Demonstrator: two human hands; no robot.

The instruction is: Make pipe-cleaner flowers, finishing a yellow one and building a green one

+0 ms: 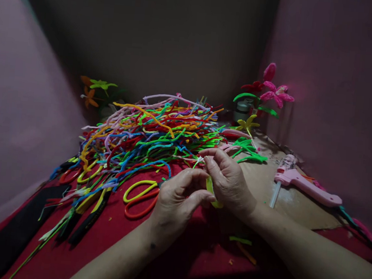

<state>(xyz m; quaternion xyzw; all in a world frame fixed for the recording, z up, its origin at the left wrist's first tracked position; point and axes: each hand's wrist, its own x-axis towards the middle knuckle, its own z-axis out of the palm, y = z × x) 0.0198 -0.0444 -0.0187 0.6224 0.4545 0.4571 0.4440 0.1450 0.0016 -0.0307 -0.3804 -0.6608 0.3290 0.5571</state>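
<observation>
My left hand (177, 195) and my right hand (229, 182) meet just in front of a heap of coloured pipe cleaners (154, 132). Between them is a yellow pipe-cleaner petal piece (210, 185), partly hidden by my right fingers and palm. A small white-tipped stamen bundle (200, 160) on a thin stem pokes out at my right fingertips, which are pinched together. My left thumb and fingers curl in against the yellow piece from the left. Their exact hold on it is partly covered.
Scissors with yellow and red handles (140, 198) lie left of my hands, near pliers (91, 218). A pink glue gun (308, 187) rests on a tan board (264, 176) at right. Pipe-cleaner flowers (276, 95) stand behind. Yellow-green scraps (240, 240) lie on the red cloth (176, 251).
</observation>
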